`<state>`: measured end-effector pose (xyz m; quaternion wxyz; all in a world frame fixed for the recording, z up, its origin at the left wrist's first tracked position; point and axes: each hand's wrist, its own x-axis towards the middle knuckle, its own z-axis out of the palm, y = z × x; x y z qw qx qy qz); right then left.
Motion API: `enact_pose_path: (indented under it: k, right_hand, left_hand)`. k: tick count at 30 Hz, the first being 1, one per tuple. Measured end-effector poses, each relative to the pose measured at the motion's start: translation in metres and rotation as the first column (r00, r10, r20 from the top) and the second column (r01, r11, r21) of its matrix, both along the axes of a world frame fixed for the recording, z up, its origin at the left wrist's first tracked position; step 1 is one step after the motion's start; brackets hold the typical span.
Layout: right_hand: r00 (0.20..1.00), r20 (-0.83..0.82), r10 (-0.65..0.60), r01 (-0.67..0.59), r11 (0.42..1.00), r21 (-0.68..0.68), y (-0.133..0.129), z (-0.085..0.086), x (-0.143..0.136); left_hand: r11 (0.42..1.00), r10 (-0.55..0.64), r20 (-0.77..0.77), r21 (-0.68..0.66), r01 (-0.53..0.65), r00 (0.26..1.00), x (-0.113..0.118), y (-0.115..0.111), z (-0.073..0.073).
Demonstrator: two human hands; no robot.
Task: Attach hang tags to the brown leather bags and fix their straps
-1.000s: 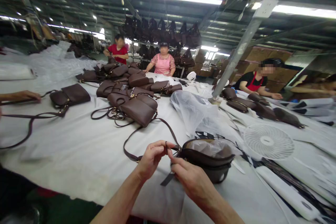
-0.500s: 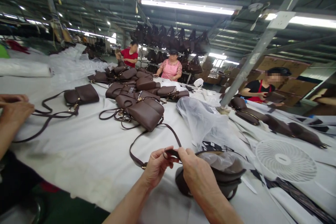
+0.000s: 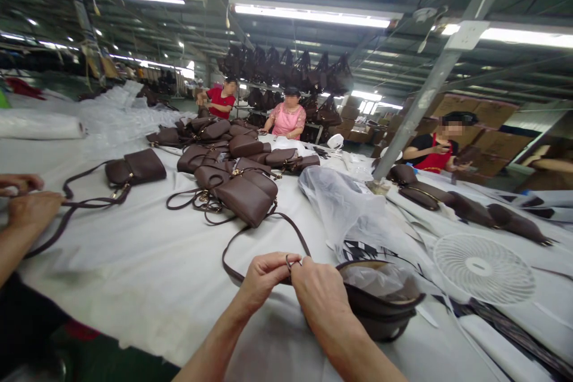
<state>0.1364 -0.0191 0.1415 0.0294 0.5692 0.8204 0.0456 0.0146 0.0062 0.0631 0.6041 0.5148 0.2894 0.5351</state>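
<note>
My left hand [image 3: 264, 277] pinches a dark brown strap [image 3: 290, 224] by a small loop at its end. Close against it, my right hand [image 3: 320, 286] has its fingers closed on the same strap, and its fingertips are partly hidden. The strap curves back to a brown bag [image 3: 248, 194] lying on the white-covered table [image 3: 147, 268]. An open dark bag [image 3: 380, 310] with clear plastic inside stands beside my right wrist and is partly covered by it.
At the far left a co-worker's hands [image 3: 31, 209] hold the strap of another bag [image 3: 136, 168]. Piled bags lie mid-table. To the right are clear plastic [image 3: 344, 203], a white fan [image 3: 483, 267] and a slanted metal post [image 3: 421, 107]. Three people stand beyond.
My hands have drawn closer together on the strap, my right hand shifting left. The open bag shows more. At the left, the co-worker's hands have moved apart slightly.
</note>
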Motion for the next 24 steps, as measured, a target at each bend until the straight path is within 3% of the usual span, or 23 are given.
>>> enact_pose_path:
  k: [4, 7, 9, 12, 14, 16, 18, 22, 24]
  right_hand:
    - [0.970, -0.226, 0.086, -0.084, 0.996, 0.022, -0.004, 0.000, 0.030]
    - [0.895, -0.419, 0.155, -0.066, 0.973, 0.220, -0.014, -0.001, 0.067]
    - [0.900, -0.424, 0.106, 0.039, 0.947, 0.320, -0.020, -0.001, 0.092]
    - [0.937, -0.347, 0.045, 0.061, 0.956, 0.288, -0.025, 0.001, 0.115]
    - [0.944, -0.327, 0.048, 0.036, 0.969, 0.246, -0.027, 0.003, 0.118]
    - [0.935, -0.349, 0.063, 0.023, 0.971, 0.236, -0.028, 0.004, 0.116]
    - [0.922, -0.382, 0.068, 0.024, 0.973, 0.231, -0.031, 0.003, 0.114]
    - [0.898, -0.433, 0.079, 0.037, 0.967, 0.253, -0.039, -0.005, 0.115]
    - [0.894, -0.429, 0.126, 0.020, 0.947, 0.320, -0.044, -0.009, 0.115]
  left_hand:
    - [0.985, 0.023, -0.312, 0.168, 0.032, 0.950, -0.004, -0.014, 0.015]
    - [0.986, 0.029, -0.517, 0.158, 0.062, 0.856, -0.015, -0.036, 0.003]
    - [0.984, -0.017, -0.628, 0.128, 0.124, 0.778, -0.030, -0.054, -0.014]
    - [0.994, -0.015, -0.756, 0.058, 0.090, 0.655, -0.061, -0.075, -0.033]
    - [0.997, -0.008, -0.817, 0.036, 0.065, 0.577, -0.080, -0.083, -0.033]
    - [0.990, -0.026, -0.849, 0.052, 0.133, 0.527, -0.092, -0.084, -0.022]
    - [0.968, 0.022, -0.847, 0.152, 0.202, 0.531, -0.092, -0.080, -0.007]
    - [0.887, 0.325, -0.732, 0.456, 0.077, 0.599, -0.064, -0.051, 0.014]
    - [0.859, 0.342, -0.696, 0.504, 0.091, 0.631, -0.041, -0.032, 0.019]
